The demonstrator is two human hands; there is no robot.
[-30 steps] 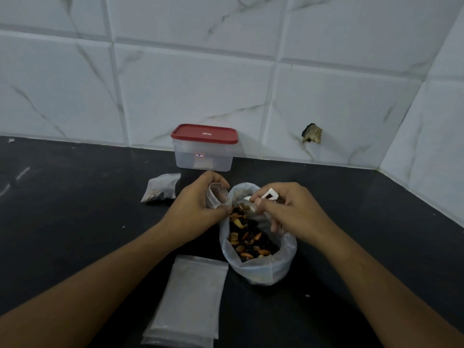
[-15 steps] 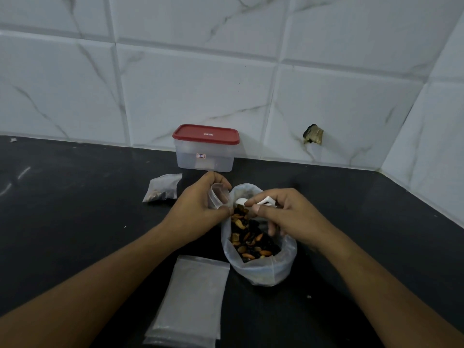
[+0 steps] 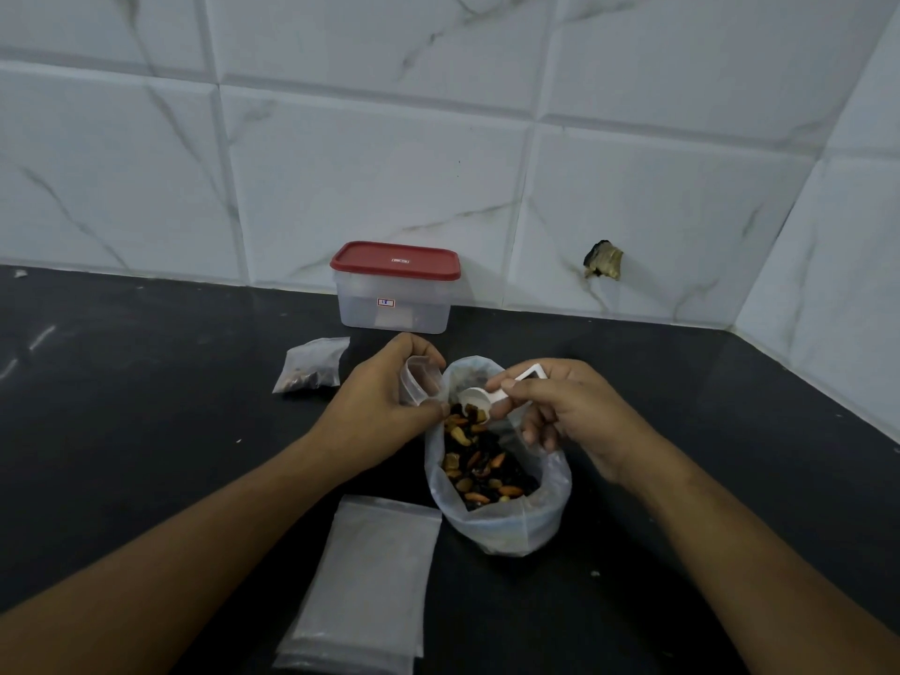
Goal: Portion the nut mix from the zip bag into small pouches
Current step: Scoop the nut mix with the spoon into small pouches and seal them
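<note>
Thin, cloudy plastic forms the zip bag (image 3: 496,523), which stands open on the dark counter (image 3: 146,431) directly beneath the fingers of both hands, its mouth folded back around the nut mix (image 3: 482,465) heaped inside. Such a bag looks soft and floppy, kept upright only by the weight at its bottom, and is best steadied at the folded rim rather than squeezed at the walls. The nuts are loose and dry and would likely roll off anything tipped. The left hand (image 3: 384,411) curls its thumb and fingers round a small pouch (image 3: 419,382), pinching its mouth open just beyond the bag's far rim; the clear film appears light, limp and slippery, so a hold at the opening suits it. The right hand (image 3: 574,421) pinches the handle of a white spoon (image 3: 479,398) between thumb and forefinger, the bowl reaching toward the left fingertips above the mix, while its other fingers hang curled over the bag's near-side rim. The spoon seems stiff and light. Below the left wrist lies a stack of empty pouches (image 3: 370,577); beyond the left knuckles rest a filled pouch (image 3: 311,365) and a red-lidded box (image 3: 394,289).
</note>
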